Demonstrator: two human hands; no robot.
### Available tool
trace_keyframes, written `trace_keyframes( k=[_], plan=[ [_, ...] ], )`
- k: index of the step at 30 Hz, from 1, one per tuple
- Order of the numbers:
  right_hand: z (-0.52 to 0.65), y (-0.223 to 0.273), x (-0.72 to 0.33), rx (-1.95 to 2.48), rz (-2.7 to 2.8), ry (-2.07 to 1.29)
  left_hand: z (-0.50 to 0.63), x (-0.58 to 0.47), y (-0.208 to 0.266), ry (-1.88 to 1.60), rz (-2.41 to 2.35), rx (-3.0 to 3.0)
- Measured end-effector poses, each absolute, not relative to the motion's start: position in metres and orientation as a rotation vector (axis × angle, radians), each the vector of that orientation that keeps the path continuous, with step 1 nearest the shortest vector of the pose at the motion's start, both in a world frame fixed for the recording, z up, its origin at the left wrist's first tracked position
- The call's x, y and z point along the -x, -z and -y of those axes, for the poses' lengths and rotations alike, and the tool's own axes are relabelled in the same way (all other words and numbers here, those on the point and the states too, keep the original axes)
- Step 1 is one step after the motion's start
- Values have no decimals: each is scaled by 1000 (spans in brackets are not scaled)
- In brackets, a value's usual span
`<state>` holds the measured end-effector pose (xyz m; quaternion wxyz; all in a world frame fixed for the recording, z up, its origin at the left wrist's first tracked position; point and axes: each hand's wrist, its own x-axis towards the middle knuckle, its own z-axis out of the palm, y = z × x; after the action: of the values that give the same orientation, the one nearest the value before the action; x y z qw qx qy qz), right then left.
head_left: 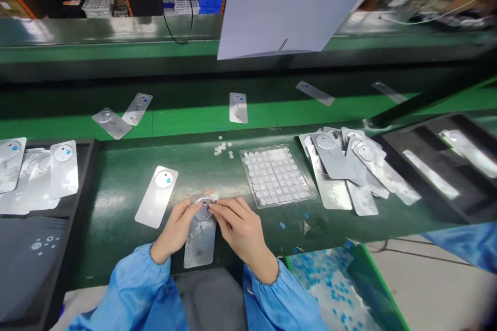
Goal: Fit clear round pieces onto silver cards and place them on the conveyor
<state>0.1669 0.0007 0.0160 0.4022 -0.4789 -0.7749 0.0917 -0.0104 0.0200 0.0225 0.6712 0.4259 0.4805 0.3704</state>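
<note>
My left hand (175,228) is closed around the left edge of a silver phone back plate (199,248), with its thumb near the plate's round camera ring. The plate is tilted above the green bench. My right hand (243,227) pinches at the right side of that ring, by a small dark hole; whatever its fingertips hold is too small to make out. Another phone back plate with a blue dot in its ring lies to the left. A clear tray (277,176) of small white round pieces sits to the right, and several loose white rings (220,149) lie beyond my hands.
Stacked plates (349,165) are piled right of the tray. A black foam-lined bin (83,186) with more plates stands at the left. Several plates lie on the green conveyor (186,119) behind. A green-rimmed bin (384,287) of blue scraps is below right. A white panel (279,10) hangs overhead.
</note>
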Motion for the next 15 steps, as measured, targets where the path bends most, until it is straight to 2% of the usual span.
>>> trace_keyframes(
  k=[3, 7, 11, 15],
  plan=[
    [0, -14, -164, 1223, 1853, -454, -20, 9, -18, -841, -1098, -949],
    [6, -11, -160, 1236, 1337, -678, -20, 7, -11, -892, -1145, -742],
    [25, -12, -186, 1318, 1070, -667, -22, 5, -12, -874, -1023, -552],
    [71, -10, -270, 1764, 924, -565, -24, 2, -16, -873, -1019, -486]
  ],
)
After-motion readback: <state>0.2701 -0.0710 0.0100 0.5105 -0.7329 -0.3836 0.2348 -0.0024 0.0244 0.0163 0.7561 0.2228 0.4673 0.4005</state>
